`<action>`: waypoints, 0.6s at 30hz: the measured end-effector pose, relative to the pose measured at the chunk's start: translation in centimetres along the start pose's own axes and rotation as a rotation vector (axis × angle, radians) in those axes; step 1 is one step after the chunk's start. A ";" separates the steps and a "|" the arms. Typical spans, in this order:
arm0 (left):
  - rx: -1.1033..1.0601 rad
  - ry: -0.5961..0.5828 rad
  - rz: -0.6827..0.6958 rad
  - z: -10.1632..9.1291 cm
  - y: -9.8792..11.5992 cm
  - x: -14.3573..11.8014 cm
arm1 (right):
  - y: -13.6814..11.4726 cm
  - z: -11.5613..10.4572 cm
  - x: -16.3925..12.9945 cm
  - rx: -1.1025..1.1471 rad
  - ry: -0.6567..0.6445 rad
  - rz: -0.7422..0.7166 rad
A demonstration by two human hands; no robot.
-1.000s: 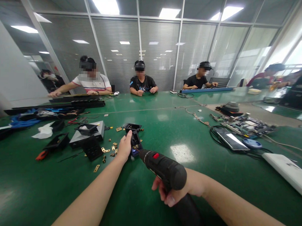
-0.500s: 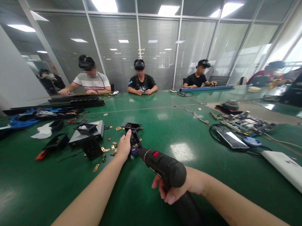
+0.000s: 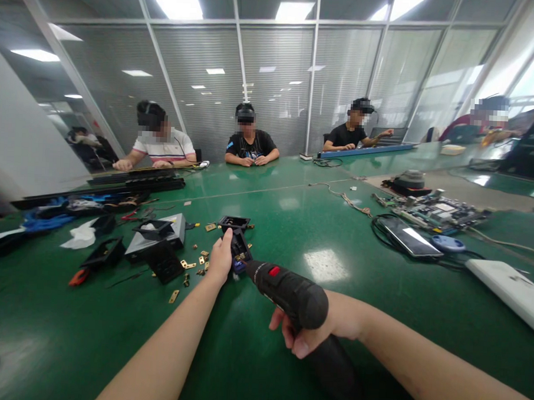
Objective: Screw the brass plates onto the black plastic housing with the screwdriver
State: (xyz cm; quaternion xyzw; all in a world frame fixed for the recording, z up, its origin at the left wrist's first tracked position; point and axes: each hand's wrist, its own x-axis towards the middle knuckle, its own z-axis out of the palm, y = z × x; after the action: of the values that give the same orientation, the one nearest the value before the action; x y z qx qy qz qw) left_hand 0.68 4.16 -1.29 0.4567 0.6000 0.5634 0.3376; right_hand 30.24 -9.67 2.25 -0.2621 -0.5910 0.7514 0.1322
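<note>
My left hand [image 3: 221,258] grips a black plastic housing [image 3: 240,243] on the green table, its thumb laid along the near side. In my right hand [image 3: 303,337] is a black cordless screwdriver [image 3: 289,292] with a red switch on top. The tool's front end points into the housing, where small brass parts show; whether the bit touches a screw I cannot tell. Just beyond my left hand lies another black frame [image 3: 234,222]. Loose brass plates [image 3: 187,265] and small fittings are scattered left of the hand.
At the left stand a grey metal box [image 3: 173,234] with black frames on and against it, and orange-handled pliers [image 3: 78,277]. To the right lie a phone [image 3: 410,237], a circuit board [image 3: 439,212] and a white slab [image 3: 506,293]. Several people sit across the table [image 3: 267,191].
Both hands keep nearly the same place, the screwdriver still pointed into the housing. The view has shifted slightly. Across the table, a person at the right has raised a hand.
</note>
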 end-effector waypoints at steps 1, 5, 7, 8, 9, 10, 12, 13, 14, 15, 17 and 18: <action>-0.003 -0.001 -0.009 0.0 0.0 0.0 | 0.0 0.0 0.1 -0.014 0.000 -0.005; -0.040 -0.005 -0.032 0.0 0.3 -0.1 | 0.2 -0.2 0.1 -0.035 -0.003 -0.026; -0.049 -0.003 -0.035 0.0 0.4 -0.2 | 0.2 -0.3 0.1 -0.051 0.001 -0.032; -0.049 -0.003 -0.040 0.1 0.4 -0.2 | 0.2 -0.3 0.0 -0.059 0.001 -0.035; -0.045 -0.003 -0.046 0.1 0.5 -0.3 | 0.2 -0.3 0.0 -0.064 0.000 -0.037; -0.039 -0.005 -0.049 0.1 0.5 -0.3 | 0.2 -0.3 0.0 -0.063 -0.003 -0.038; -0.026 -0.010 -0.050 0.1 0.6 -0.4 | 0.1 -0.4 -0.1 -0.046 -0.015 -0.036; -0.022 -0.013 -0.047 0.1 0.7 -0.4 | 0.0 -0.4 -0.1 -0.036 -0.020 -0.033; -0.021 -0.014 -0.044 0.1 0.7 -0.4 | 0.0 -0.4 -0.1 -0.029 -0.028 -0.028; -0.020 -0.013 -0.043 0.1 0.7 -0.4 | -0.1 -0.3 -0.1 -0.024 -0.032 -0.024; -0.014 -0.007 -0.047 0.1 0.7 -0.4 | -0.2 -0.2 -0.2 -0.020 -0.033 -0.018; -0.010 -0.003 -0.049 0.0 0.6 -0.4 | -0.3 -0.1 -0.3 -0.019 -0.029 -0.015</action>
State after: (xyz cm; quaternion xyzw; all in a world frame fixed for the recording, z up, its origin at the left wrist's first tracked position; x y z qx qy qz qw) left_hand 0.95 3.81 -0.73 0.4410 0.6075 0.5573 0.3547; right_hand 30.55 -9.64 2.64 -0.2480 -0.6017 0.7486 0.1266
